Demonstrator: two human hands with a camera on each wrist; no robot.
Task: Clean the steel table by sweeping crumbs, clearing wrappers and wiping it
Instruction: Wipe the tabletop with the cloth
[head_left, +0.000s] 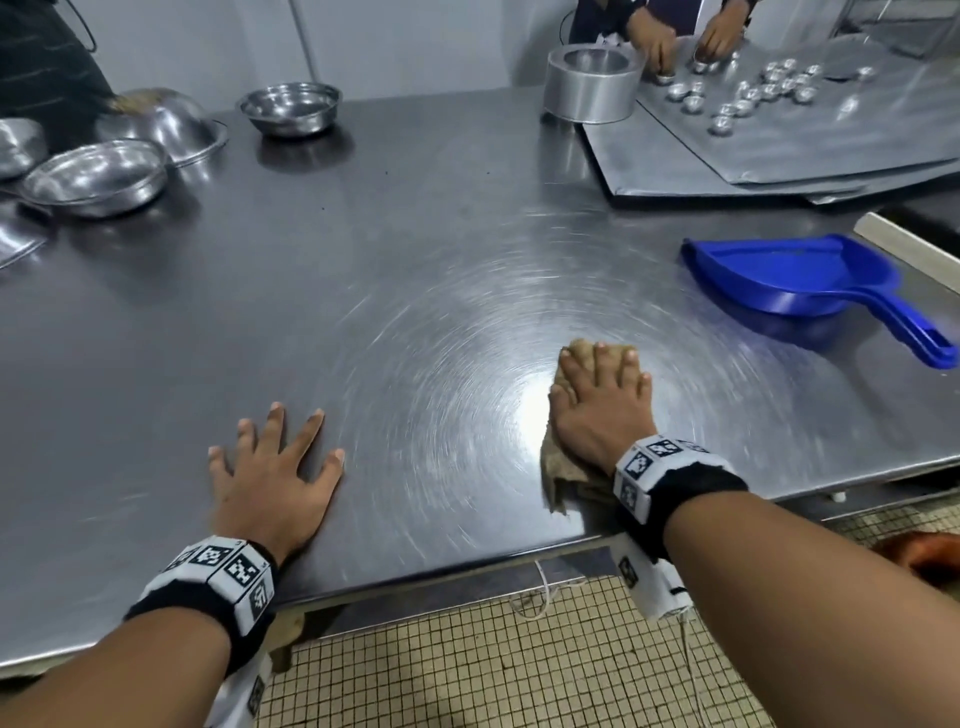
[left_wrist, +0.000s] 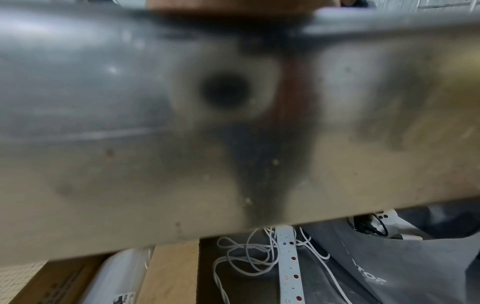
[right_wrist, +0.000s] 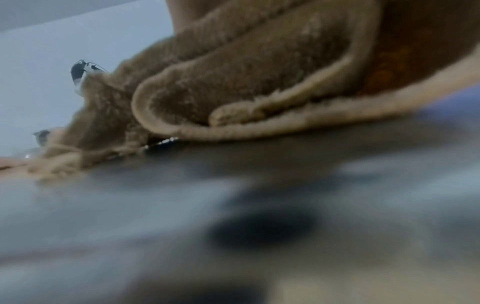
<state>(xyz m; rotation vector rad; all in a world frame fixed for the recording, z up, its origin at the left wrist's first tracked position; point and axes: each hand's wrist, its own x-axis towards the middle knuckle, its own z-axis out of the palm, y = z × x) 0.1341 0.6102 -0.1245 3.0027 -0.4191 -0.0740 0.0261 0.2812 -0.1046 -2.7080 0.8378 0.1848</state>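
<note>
Wiping now. My right hand (head_left: 597, 400), fingers straight, presses tan cloth (head_left: 558, 467) onto steel table (head_left: 415, 234) near front edge. Left hand (head_left: 275, 473) splayed flat, bracing. Keep pressure even, overlap strokes, steer clear of blue dustpan (head_left: 800, 280).

Brushed steel surface (head_left: 415, 249) with swirled scratches and glare, fuzzy tan cloth (head_left: 558, 478), glossy blue plastic dustpan (head_left: 795, 280), shiny metal bowls (head_left: 291, 106)

Both bare forearms wear black wristbands (head_left: 675, 499) carrying white square-coded marker blocks (head_left: 223, 564).
</note>
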